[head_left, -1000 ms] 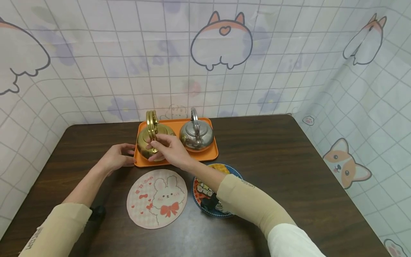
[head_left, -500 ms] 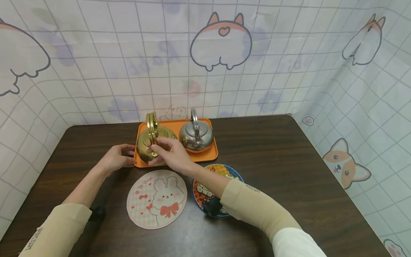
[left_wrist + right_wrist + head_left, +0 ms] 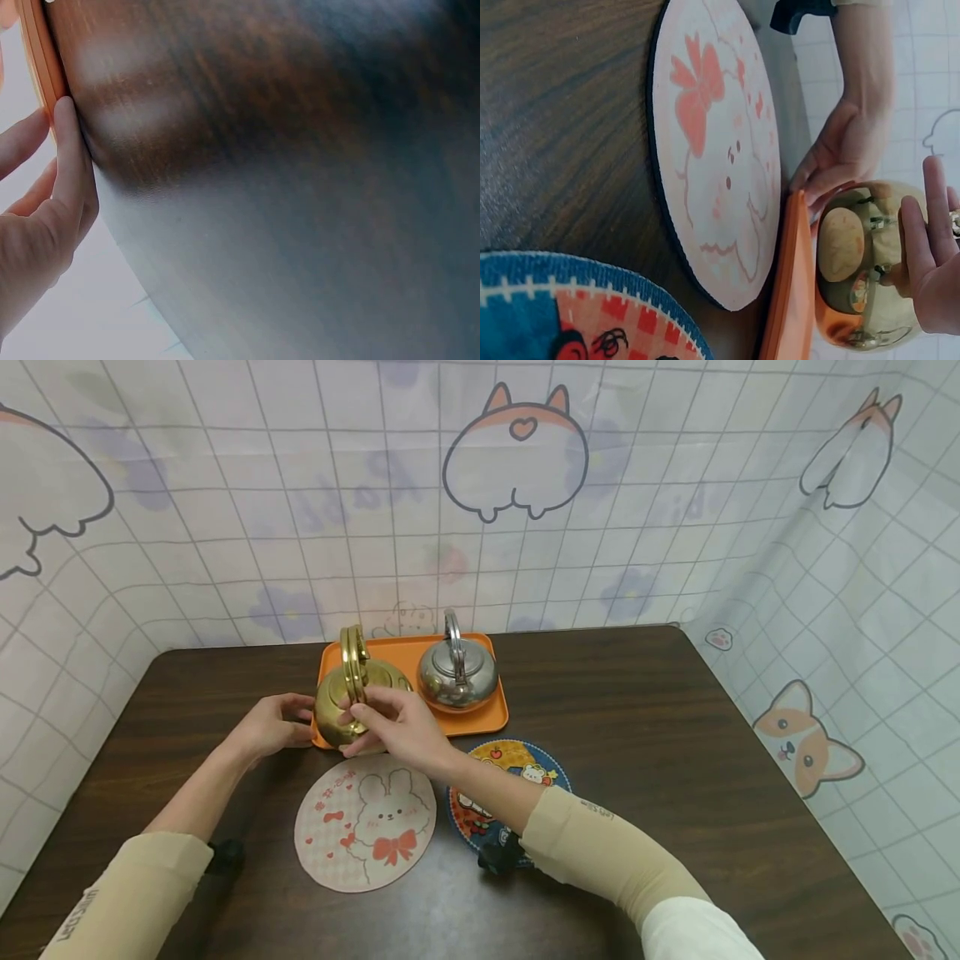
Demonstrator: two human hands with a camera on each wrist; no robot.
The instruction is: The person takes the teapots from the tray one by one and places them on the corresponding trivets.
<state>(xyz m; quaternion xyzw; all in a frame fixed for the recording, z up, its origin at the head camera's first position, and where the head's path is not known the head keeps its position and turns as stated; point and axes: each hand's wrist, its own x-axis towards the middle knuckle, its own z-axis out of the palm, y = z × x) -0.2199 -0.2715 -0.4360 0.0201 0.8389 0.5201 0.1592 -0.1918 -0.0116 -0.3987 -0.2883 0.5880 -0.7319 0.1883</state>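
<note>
A gold kettle (image 3: 332, 706) with an upright handle stands at the left end of the orange tray (image 3: 495, 717) in the head view. My right hand (image 3: 408, 727) pinches the lower part of its handle between thumb and fingers. In the right wrist view, the fingers of the right hand (image 3: 937, 262) reach over the shiny gold kettle (image 3: 881, 232). A silver kettle (image 3: 459, 681) stands upright on the tray's right half. My left hand (image 3: 270, 727) touches the tray's left edge; in the left wrist view its nearly straight fingertips (image 3: 66, 112) meet the orange rim (image 3: 46, 67).
A round pink bunny mat (image 3: 360, 852) lies in front of the tray. Right of it, partly under my right forearm, is a round blue-rimmed cartoon mat (image 3: 551, 764). Behind the dark wooden table (image 3: 660, 735) hangs a white tiled-pattern curtain (image 3: 660, 485).
The gold kettle has shifted toward me and slightly left, with my right hand at its handle. My left hand, the tray and the silver kettle have stayed in place.
</note>
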